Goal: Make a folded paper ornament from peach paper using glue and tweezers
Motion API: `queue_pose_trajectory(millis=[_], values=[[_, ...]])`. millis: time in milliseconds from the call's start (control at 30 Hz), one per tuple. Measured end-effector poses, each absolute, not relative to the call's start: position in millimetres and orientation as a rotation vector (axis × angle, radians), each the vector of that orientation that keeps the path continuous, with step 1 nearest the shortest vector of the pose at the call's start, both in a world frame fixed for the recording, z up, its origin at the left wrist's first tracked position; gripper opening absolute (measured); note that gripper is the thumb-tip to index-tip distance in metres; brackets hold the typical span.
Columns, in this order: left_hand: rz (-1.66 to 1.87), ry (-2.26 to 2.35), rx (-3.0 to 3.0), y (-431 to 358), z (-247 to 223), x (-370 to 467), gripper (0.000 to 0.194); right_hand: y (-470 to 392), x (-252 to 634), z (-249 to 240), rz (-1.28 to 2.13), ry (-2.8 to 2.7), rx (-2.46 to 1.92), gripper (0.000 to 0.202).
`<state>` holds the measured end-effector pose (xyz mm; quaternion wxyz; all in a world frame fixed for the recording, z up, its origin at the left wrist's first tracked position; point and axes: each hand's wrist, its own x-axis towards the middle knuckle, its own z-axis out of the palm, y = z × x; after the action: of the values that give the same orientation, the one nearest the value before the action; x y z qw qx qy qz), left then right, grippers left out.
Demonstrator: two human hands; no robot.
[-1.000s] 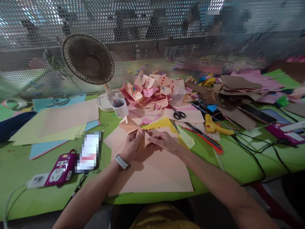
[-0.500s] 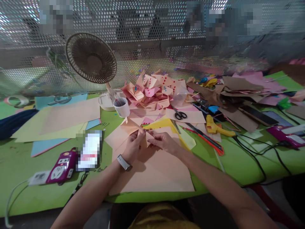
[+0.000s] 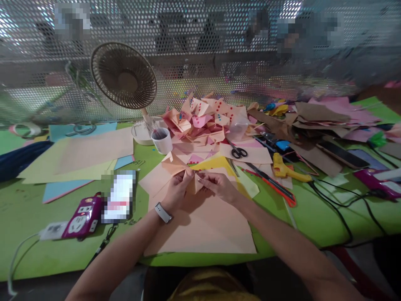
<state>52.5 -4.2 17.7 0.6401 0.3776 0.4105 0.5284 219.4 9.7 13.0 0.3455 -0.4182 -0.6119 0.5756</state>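
Between my two hands is a small folded piece of peach paper (image 3: 191, 186), raised a little above the table. My left hand (image 3: 178, 189), with a grey watch band on its wrist, is closed and pinches the paper from the left. On the other side, my right hand (image 3: 217, 186) also has its fingers closed on the paper's edge. Large peach sheets (image 3: 200, 234) lie flat under both hands. Just beyond the left hand is another folded peach piece (image 3: 173, 164), and a yellow sheet (image 3: 216, 163) lies behind the fingers.
Folded paper pieces (image 3: 200, 121) are heaped at the back, beside a fan (image 3: 125, 77) and white cup (image 3: 162, 141). Scissors (image 3: 238, 152), a red-and-black cutter (image 3: 272, 184) and a yellow glue gun (image 3: 286, 169) lie right. Left are a phone (image 3: 120, 194) and purple power strip (image 3: 83, 217).
The folded paper between my fingers has turned slightly, and the right fingers have shifted a little along it. Both hands keep their hold. The whole view has moved slightly.
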Motion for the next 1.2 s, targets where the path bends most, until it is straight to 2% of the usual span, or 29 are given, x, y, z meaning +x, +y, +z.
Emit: queue_pose_trajectory(millis=[300,933,1200], values=[[1.185,0.871,0.868,-5.1,19.6,52.7,0.032,8.0,218.6,14.5,1.417,-1.638,-1.076,0.046],[1.206,0.878,0.878,-4.5,22.9,51.6,0.027,8.4,219.2,6.8,1.485,-1.611,-1.099,0.041],[1.179,0.855,0.836,-2.7,17.1,50.5,0.031,9.2,219.1,6.4,1.549,-1.570,-1.060,0.040]])
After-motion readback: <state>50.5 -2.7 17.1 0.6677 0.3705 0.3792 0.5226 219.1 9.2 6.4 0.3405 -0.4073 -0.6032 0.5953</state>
